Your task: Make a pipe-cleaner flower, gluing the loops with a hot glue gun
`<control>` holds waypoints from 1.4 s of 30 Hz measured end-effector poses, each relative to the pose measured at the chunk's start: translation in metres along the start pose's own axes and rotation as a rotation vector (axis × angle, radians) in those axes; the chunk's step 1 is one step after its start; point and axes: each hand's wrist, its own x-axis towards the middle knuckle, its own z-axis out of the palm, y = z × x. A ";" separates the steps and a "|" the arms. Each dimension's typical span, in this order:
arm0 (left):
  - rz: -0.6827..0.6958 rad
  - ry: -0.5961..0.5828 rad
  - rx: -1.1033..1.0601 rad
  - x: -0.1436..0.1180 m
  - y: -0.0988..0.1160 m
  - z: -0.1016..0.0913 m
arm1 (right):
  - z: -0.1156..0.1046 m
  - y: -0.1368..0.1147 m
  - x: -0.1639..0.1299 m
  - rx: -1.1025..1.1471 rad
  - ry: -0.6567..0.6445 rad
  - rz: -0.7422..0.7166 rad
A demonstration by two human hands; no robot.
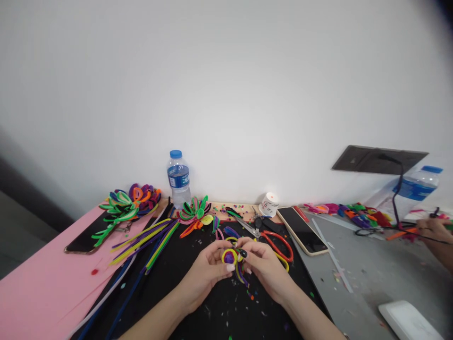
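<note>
My left hand (207, 271) and my right hand (264, 267) meet over the black mat (184, 302), both pinching a small pipe-cleaner piece (231, 259) with a purple centre ringed in yellow and loose purple and yellow ends hanging below. Just behind the hands lie purple and yellow pipe-cleaner loops (226, 232). Red-handled scissors (278, 243) lie right of my right hand.
Straight pipe cleaners (146, 241) and finished flowers (129, 203) (194, 215) lie left. A water bottle (178, 178), a thread spool (269, 204), a phone (302, 230) and another phone (87, 238) on pink paper. Another person's hand (433, 231) works at far right.
</note>
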 end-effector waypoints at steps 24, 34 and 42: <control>0.121 -0.093 0.100 0.002 -0.003 0.003 | -0.002 0.008 0.001 0.106 -0.036 0.033; 0.118 -0.043 0.096 0.000 0.000 0.005 | 0.003 0.005 0.001 0.100 0.027 0.059; 0.151 -0.015 0.111 0.001 0.000 0.005 | -0.001 0.006 0.001 0.039 0.039 0.052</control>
